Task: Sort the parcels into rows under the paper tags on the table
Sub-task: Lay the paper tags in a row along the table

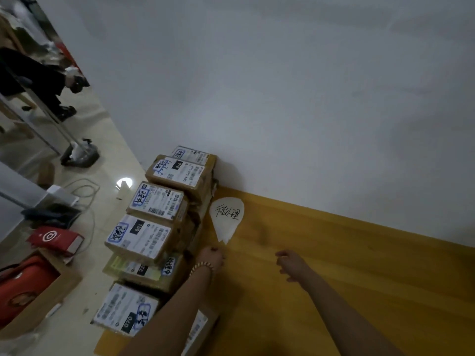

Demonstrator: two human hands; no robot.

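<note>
Red stuff is sitting over on the far left: a soft red bag (20,286) tucked in an open cardboard box (51,291) on the pale glossy floor, and a red carton (55,238) with a white ring logo lying just above it, next to some loose white cables (87,199).

Moving right, the parcels (156,227) are lining up in one row along the left edge of the wooden table (334,291), running from the white wall (257,86) back toward the camera. They're brown cardboard boxes, boxy and a bit scuffed, stacked at least two high, each wearing a white shipping label with barcodes and blue marker scribbles I can't really read. Printed numbers are showing though: "070" on the second one from the wall, "150" on a middle one, "22" on the greenish-labelled box below it, and "070" again on the nearest.

The left hand (211,259), with a beaded bracelet (201,268) on the wrist, is resting right against the side of the row, fingers curled in. Can't tell if it's actually gripping anything.

Just past it, a rounded white paper tag (227,218) with a torn pointy bottom is lying flat on the yellowish wood grain, handwritten in black characters, touching the wall end of the row.

The right hand (291,263) is hovering over bare table, fingers loosely bent, holding nothing.
</note>
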